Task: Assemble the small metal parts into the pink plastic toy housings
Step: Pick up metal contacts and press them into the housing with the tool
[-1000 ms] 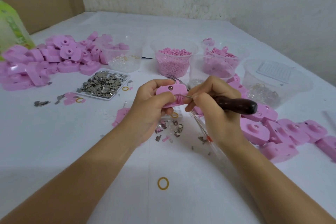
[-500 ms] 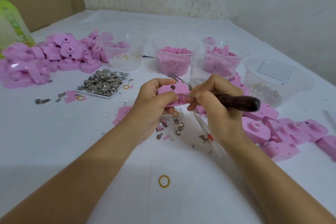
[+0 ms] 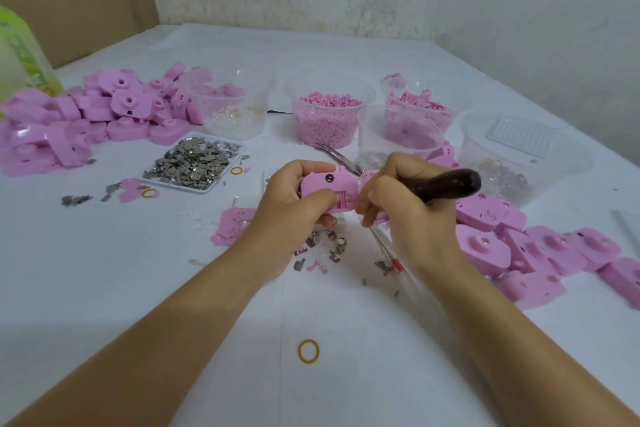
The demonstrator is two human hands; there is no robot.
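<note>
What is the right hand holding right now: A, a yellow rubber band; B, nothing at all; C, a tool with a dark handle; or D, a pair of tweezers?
C: the right hand grips the dark-handled tool, aimed at the pink housing held in the left hand, while the tweezers and the yellow rubber band lie untouched on the table.
</note>
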